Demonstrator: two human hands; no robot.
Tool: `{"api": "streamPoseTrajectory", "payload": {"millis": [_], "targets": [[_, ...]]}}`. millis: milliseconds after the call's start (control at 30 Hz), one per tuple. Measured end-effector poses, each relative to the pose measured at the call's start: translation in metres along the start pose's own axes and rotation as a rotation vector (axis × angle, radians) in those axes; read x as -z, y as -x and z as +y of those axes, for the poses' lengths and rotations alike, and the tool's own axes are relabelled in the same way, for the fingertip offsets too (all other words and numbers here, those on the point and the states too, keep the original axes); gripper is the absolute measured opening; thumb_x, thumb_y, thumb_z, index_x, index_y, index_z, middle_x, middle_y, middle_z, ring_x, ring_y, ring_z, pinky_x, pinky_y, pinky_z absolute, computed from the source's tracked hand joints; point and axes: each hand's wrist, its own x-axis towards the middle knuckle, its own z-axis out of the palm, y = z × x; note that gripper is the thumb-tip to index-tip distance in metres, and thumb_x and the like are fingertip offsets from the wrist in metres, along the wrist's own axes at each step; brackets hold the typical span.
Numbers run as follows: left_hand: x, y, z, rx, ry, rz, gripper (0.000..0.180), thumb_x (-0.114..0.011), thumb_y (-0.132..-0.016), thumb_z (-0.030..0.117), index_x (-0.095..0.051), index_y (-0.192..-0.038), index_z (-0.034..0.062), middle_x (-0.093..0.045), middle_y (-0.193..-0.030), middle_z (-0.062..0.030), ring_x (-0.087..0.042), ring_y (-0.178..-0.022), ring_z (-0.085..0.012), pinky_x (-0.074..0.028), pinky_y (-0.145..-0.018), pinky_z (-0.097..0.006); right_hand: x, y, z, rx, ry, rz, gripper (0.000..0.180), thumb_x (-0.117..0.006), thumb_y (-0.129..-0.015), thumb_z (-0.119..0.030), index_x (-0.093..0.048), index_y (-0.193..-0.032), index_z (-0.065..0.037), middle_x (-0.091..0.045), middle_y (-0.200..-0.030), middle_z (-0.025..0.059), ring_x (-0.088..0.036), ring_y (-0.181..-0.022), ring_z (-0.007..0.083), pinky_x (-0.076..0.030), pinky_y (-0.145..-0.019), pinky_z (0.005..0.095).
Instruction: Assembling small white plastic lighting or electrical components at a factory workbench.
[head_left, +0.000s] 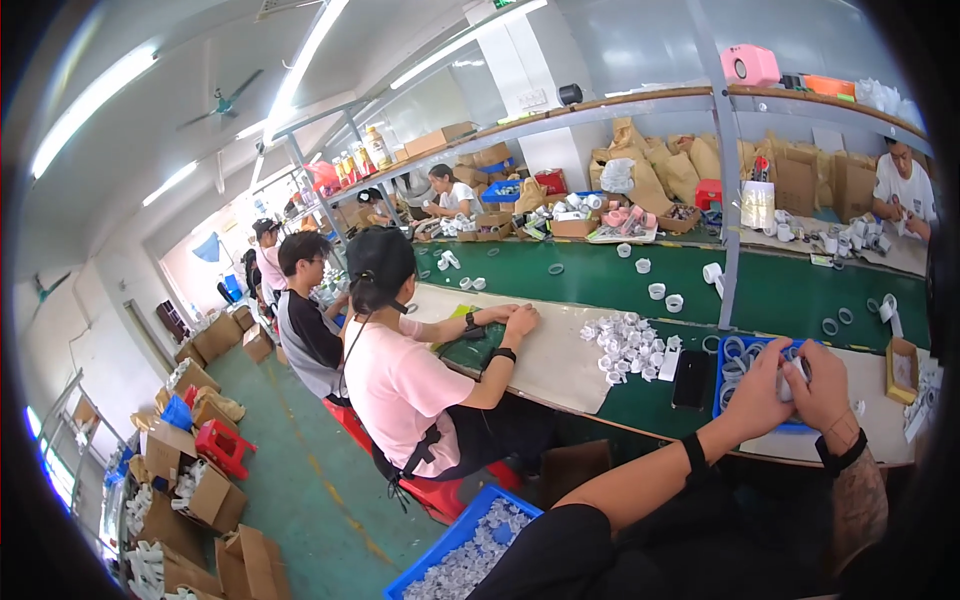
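My left hand [757, 388] and my right hand [824, 392] are closed together around a small grey-white plastic part [788, 384]. Fingers cover most of it, so its full shape is hidden. Both hands are over a blue tray [718, 392] at the near edge of the workbench. Grey rings [738, 358] fill the tray's left side. Just left of the tray lies a black phone [690, 380], and beyond that spreads a heap of small white plastic parts [628, 345].
A yellow box [902, 370] stands to the right. Loose rings and white parts dot the green conveyor belt [590, 285], behind a metal post [730, 200]. A co-worker in pink [405, 385] sits at left. A blue crate of clear pieces [480, 545] is low beside me.
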Motion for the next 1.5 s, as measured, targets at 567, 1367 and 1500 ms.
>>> {"api": "streamPoseTrajectory", "payload": {"millis": [567, 1367, 1500], "targets": [[-0.054, -0.09, -0.094, 0.138, 0.338, -0.469, 0.072, -0.092, -0.086, 0.026, -0.058, -0.143, -0.0012, -0.069, -0.131, -0.0102, -0.066, -0.119, -0.0226, -0.051, -0.106, -0.04, 0.036, -0.041, 0.15, -0.297, -0.309, -0.241, 0.046, -0.06, -0.11, -0.047, -0.071, -0.105, -0.003, -0.07, -0.087, 0.0163, -0.07, -0.081, 0.0357, -0.055, -0.074, 0.0451], [-0.122, -0.184, -0.098, 0.177, 0.379, -0.817, 0.063, -0.099, -0.082, 0.028, -0.068, -0.13, 0.0009, -0.078, -0.114, -0.0087, -0.074, -0.107, -0.0202, -0.058, -0.094, -0.037, 0.06, -0.063, 0.22, -0.29, -0.658, -0.286, 0.045, -0.071, -0.106, -0.047, -0.07, -0.118, -0.004, -0.066, -0.101, 0.0093, -0.064, -0.092, 0.0213, -0.054, -0.082, 0.037], [-0.137, -0.175, -0.113, 0.203, 0.307, -0.847, 0.072, -0.097, -0.083, 0.024, -0.059, -0.141, 0.0026, -0.074, -0.124, -0.0097, -0.073, -0.111, -0.0211, -0.057, -0.097, -0.037, 0.072, -0.066, 0.217, -0.302, -0.557, -0.324, 0.045, -0.079, -0.1, -0.045, -0.07, -0.118, -0.005, -0.07, -0.103, 0.0102, -0.069, -0.094, 0.0229, -0.056, -0.082, 0.0364]]}}
